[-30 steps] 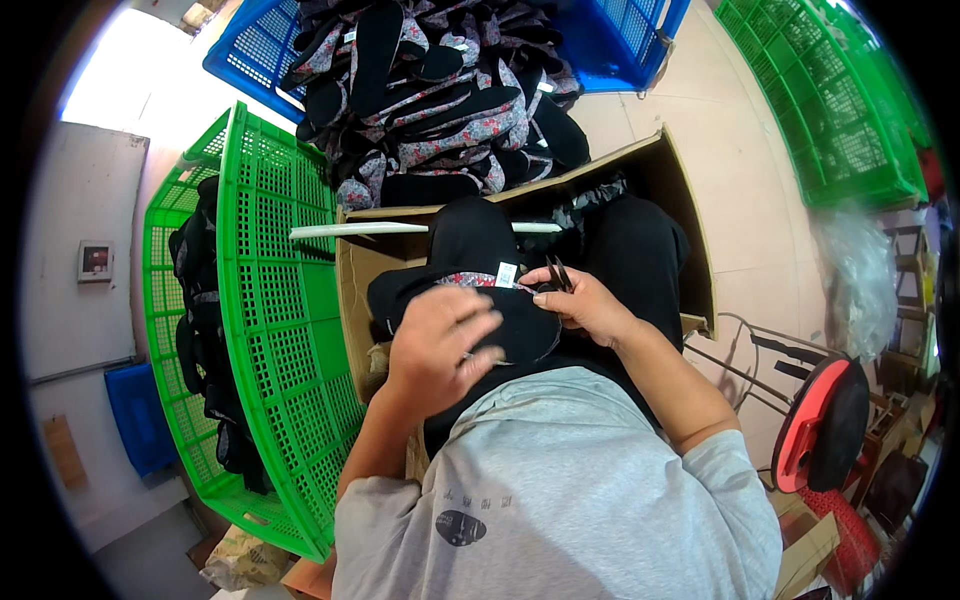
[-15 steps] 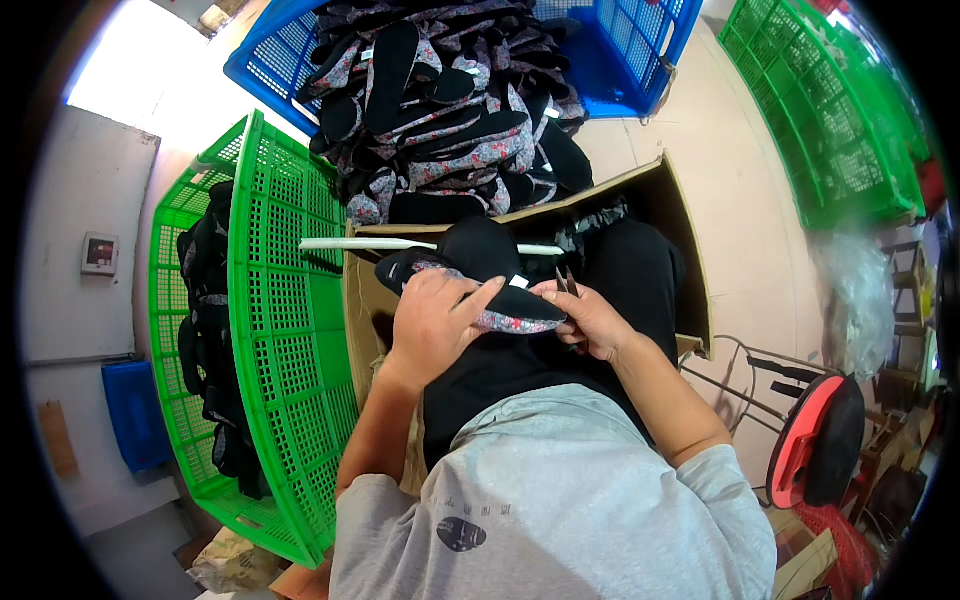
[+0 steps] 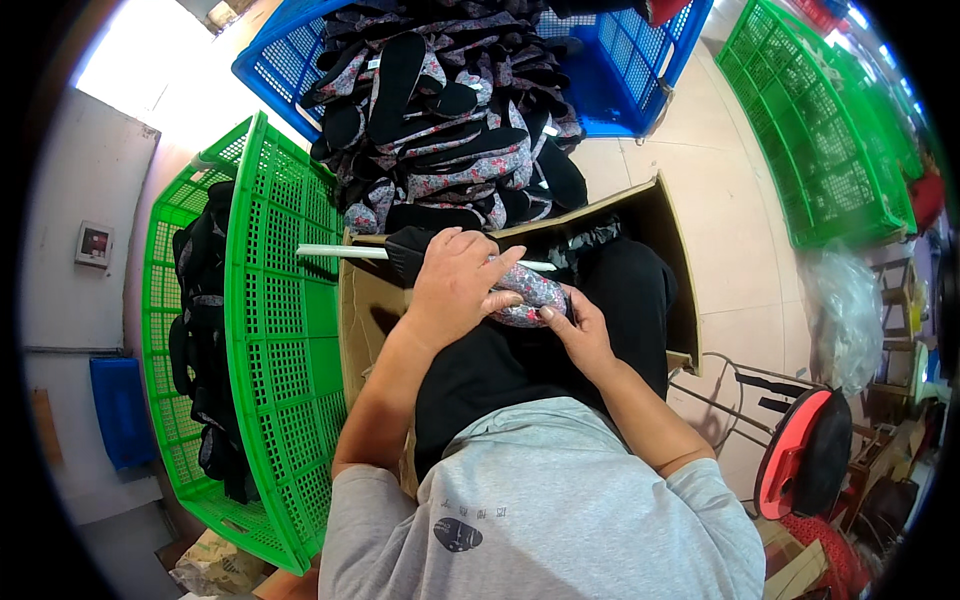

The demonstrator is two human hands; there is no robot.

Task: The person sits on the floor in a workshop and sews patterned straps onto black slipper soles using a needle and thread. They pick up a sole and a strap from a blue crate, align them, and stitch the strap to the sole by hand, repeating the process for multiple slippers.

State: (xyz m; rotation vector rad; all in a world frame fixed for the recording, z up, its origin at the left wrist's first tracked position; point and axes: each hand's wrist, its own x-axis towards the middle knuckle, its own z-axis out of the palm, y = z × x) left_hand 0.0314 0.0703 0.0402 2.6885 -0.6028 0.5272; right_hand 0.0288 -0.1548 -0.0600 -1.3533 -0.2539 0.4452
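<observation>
Over my lap I hold a floral-patterned cloth slipper (image 3: pixel 540 288), its grey and red printed side showing. My left hand (image 3: pixel 455 290) is closed around one end from above, its thumb pressed on the print. The fingers of my right hand (image 3: pixel 588 335) pinch the other end, thumb on top. Whether the right hand still has a pair of small snips in it is hidden. Beyond my hands lies a big heap of similar slippers (image 3: pixel 450 165) with black soles. An open cardboard box (image 3: pixel 375 310) surrounds my knees, and a white strip (image 3: pixel 345 252) passes across it.
Close on my left stands a tall green plastic crate (image 3: pixel 290 350) with dark slippers behind its wall. A blue crate (image 3: pixel 655 60) is behind the heap. At the right are another green crate (image 3: pixel 820 140), a plastic bag (image 3: pixel 850 310) and a red-and-black seat (image 3: pixel 805 455).
The slipper has been turned so its printed side faces up instead of the black sole. My right hand now grips its end; the snips seen in it before no longer show.
</observation>
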